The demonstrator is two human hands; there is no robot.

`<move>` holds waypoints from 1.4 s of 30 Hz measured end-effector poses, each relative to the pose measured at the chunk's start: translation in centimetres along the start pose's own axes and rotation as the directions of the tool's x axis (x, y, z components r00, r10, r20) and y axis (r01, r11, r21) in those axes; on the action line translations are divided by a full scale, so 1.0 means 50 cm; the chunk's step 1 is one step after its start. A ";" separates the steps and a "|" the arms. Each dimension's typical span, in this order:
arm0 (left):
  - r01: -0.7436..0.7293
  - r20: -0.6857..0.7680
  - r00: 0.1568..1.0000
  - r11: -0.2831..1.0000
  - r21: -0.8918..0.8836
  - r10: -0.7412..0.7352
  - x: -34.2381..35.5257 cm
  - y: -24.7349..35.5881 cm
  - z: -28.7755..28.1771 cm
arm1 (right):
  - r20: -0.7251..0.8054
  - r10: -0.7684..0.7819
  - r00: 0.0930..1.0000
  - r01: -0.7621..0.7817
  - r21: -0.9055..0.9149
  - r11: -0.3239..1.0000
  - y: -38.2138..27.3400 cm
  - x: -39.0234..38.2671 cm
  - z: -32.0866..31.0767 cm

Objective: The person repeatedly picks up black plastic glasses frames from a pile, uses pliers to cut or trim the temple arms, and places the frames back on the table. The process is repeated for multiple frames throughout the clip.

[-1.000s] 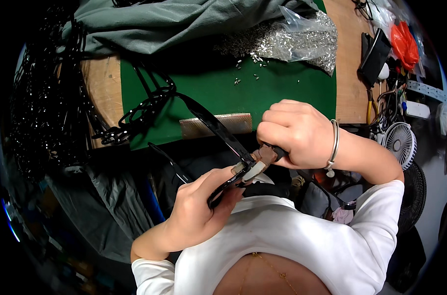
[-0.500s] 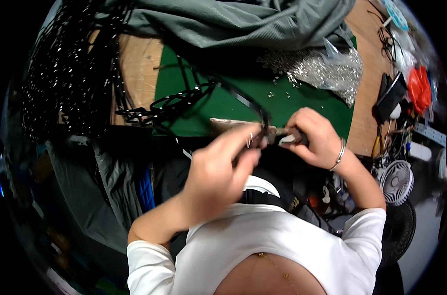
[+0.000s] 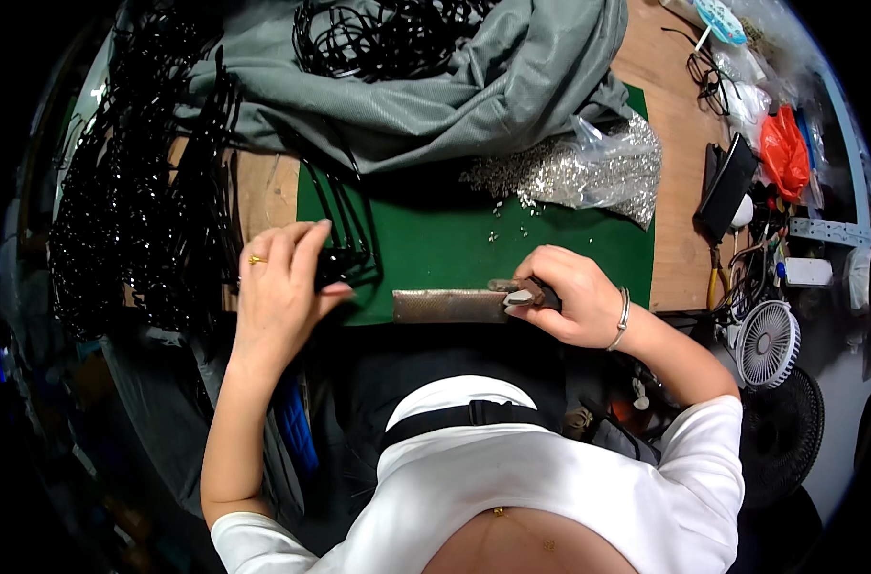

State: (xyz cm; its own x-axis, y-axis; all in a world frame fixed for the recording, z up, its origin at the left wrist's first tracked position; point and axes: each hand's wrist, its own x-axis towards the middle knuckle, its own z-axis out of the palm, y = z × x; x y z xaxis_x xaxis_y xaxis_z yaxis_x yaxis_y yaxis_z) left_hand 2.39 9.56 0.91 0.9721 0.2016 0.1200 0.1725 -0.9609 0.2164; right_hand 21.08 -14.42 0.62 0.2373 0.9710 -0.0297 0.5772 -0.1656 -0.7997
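My left hand point(image 3: 282, 287) is over the table's near left edge, fingers and thumb apart, holding nothing I can see. Beside its fingertips lie glossy black straps point(image 3: 354, 230), partly hidden by the hand. My right hand point(image 3: 574, 297) is closed round what look like pliers point(image 3: 541, 290), a dark tool with a silvery tip. That tip meets the right end of a flat, worn metal bar point(image 3: 445, 306) along the front edge of the green mat point(image 3: 435, 239). Small silvery metal pieces point(image 3: 524, 203) are scattered on the mat, spilling from a clear plastic bag point(image 3: 593, 172).
Long black straps point(image 3: 148, 191) hang in a thick bundle at the left. A grey cloth point(image 3: 388, 124) covers the back, with more black strapping point(image 3: 388, 43) on it. At right are a phone point(image 3: 725, 187), a red bag point(image 3: 786, 153) and a small white fan point(image 3: 769, 342).
My left hand has moved left, away from the metal bar and the right hand. The black strap that was at the bar is gone from there. My right hand still holds the tool.
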 end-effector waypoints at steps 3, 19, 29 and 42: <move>-0.097 -0.093 0.992 0.976 -0.197 0.080 0.068 0.031 -0.042 | -0.027 0.044 0.999 -0.044 -0.006 0.999 0.008 -0.008 0.002; 0.103 -0.111 0.991 0.946 0.308 -0.072 0.382 -0.066 0.043 | 0.000 -0.043 0.999 0.043 -0.105 0.994 0.013 -0.044 0.018; 0.019 -0.176 0.983 0.931 0.366 0.049 0.362 -0.094 0.029 | -0.119 0.008 0.993 -0.062 -0.462 0.885 0.020 -0.004 0.012; -0.032 -0.166 0.959 0.491 -0.870 -0.230 0.288 0.029 -0.173 | -0.134 0.186 0.973 -0.222 -0.347 0.911 -0.001 -0.042 -0.043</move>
State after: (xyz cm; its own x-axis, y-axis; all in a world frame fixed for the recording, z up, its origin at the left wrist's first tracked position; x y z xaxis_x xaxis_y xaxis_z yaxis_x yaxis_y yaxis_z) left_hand 15.27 12.72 11.35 0.8662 0.4459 0.2257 -0.0849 -0.3137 0.9457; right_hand 22.21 -16.83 2.00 0.4429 0.8913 -0.0972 0.7443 -0.4259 -0.5144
